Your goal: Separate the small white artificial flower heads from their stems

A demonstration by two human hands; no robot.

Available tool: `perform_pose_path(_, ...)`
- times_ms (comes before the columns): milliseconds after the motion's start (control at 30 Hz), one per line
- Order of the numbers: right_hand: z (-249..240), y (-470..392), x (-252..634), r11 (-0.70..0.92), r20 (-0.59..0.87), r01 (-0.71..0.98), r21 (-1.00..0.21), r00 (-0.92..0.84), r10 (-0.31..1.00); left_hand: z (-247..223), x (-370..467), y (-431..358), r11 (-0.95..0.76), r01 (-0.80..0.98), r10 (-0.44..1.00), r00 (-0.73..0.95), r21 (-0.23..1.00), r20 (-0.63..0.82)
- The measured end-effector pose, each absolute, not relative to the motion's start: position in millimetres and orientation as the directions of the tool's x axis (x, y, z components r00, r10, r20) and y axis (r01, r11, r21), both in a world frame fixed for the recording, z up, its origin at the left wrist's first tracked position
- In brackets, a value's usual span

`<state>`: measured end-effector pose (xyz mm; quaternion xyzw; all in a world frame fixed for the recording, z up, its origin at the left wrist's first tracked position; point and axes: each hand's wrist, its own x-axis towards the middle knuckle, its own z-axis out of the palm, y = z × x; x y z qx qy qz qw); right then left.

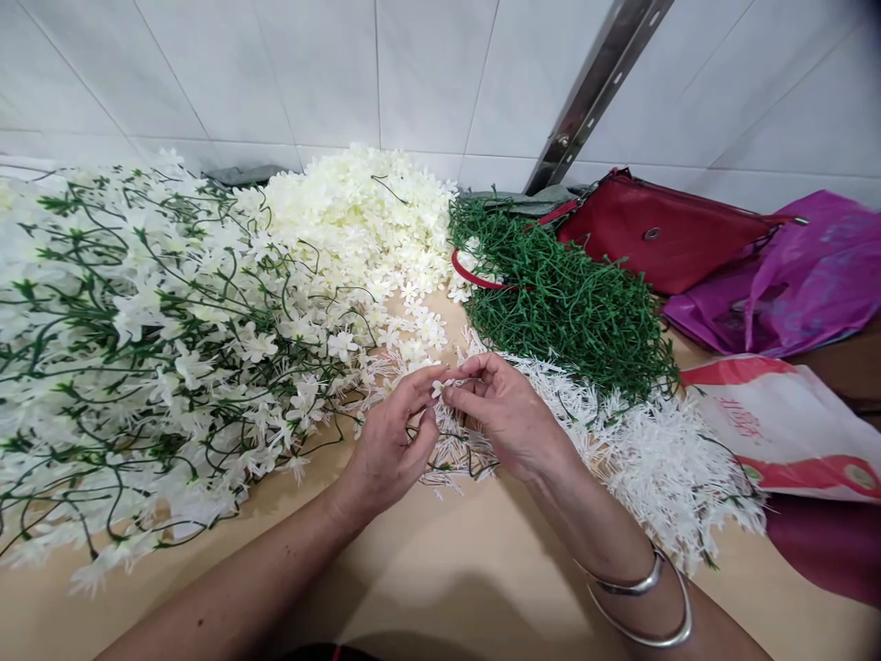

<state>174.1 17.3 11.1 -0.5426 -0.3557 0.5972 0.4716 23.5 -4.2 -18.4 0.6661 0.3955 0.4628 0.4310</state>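
Observation:
My left hand (pixel 395 436) and my right hand (pixel 506 408) meet near the middle of the view, fingertips close together. Between them is a small white flower (pixel 440 388), pinched by my right thumb and fingers. The fingers of my left hand curl beside it, and what they grip is partly hidden. Under and behind my hands lie white thin-stranded pieces (pixel 661 459). A heap of loose cream-white petals (pixel 372 207) rises behind, with a pile of green stems (pixel 557 294) to its right. White flowers on green stems (pixel 179 358) cover the left side.
Against the tiled wall at the right lies a red bag (pixel 661 229) beside a purple plastic bag (pixel 812 275). A white and red plastic bag (pixel 791 427) rests at the table's right. A metal strip (pixel 596 92) runs up the wall. The tan table (pixel 440 569) shows in front.

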Motion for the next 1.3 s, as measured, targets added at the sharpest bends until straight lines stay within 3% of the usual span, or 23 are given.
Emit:
perform_pose_path(433, 12, 16, 172, -0.278, -0.285, -0.164, -0.947, 0.021, 0.958, -23, 20, -1, -0.277, 0.158, 0.948, 0.204, 0.948, 0.243)
perform_pose_path(733, 6, 16, 171, -0.177, -0.187, -0.16, -0.971, 0.048, 0.981, -28, 22, 1, -0.131, -0.023, 0.977, 0.169, 0.991, 0.133)
perform_pose_path(800, 6, 16, 171, -0.065, -0.072, -0.078, -0.995, 0.091, 0.993, -28, 23, 3, -0.106, -0.082, 0.983, 0.141, 0.991, 0.116)
perform_pose_path(867, 7, 14, 170, 0.087, 0.098, 0.107, -0.99, 0.108, 0.989, -28, 24, 5, -0.075, -0.158, 0.988, 0.123, 0.985, 0.095)
perform_pose_path(967, 10, 9, 168, 0.297, 0.337, 0.387, -0.873, 0.037, 0.941, -26, 24, 7, -0.038, -0.242, 0.993, 0.098, 0.969, 0.063)
perform_pose_path(1033, 11, 8, 167, 0.392, 0.434, 0.479, -0.785, -0.025, 0.901, -25, 23, 7, -0.026, -0.249, 0.995, 0.089, 0.968, 0.049)
perform_pose_path(1300, 4, 9, 169, 0.487, 0.511, 0.606, -0.629, -0.151, 0.846, -28, 23, 6, -0.048, -0.164, 0.994, 0.092, 0.985, 0.064)
